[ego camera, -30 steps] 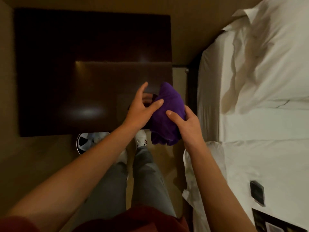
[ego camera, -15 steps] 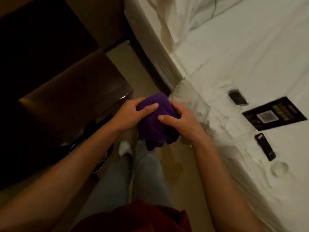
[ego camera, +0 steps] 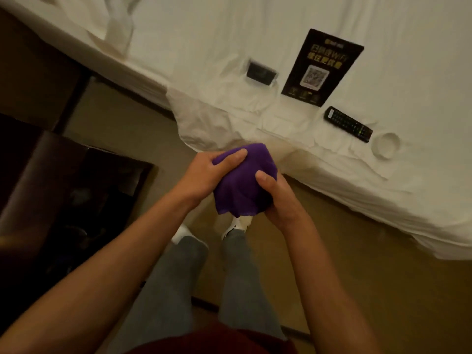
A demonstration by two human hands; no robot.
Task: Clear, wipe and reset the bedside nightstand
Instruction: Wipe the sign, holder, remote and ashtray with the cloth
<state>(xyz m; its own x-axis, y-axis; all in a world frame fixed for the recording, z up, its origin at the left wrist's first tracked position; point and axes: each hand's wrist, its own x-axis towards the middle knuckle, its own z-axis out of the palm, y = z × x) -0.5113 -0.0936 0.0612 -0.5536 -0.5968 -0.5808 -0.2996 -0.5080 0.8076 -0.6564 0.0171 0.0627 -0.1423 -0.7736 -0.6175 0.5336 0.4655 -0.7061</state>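
Both hands grasp a bunched purple cloth (ego camera: 245, 182) in mid-air above the floor, beside the white bed (ego camera: 255, 34): the left hand (ego camera: 204, 175) wraps its top, the right hand (ego camera: 277, 198) cups its lower side. The dark wooden nightstand surface (ego camera: 51, 175) sits to the left. A black remote control (ego camera: 347, 124), a black card with a QR code (ego camera: 322, 67) and a small dark rectangular device (ego camera: 260, 74) lie on the bed.

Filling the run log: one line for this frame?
stage: wipe done, reset pending | left hand + right hand: grip purple cloth | bed: remote control, WiFi card
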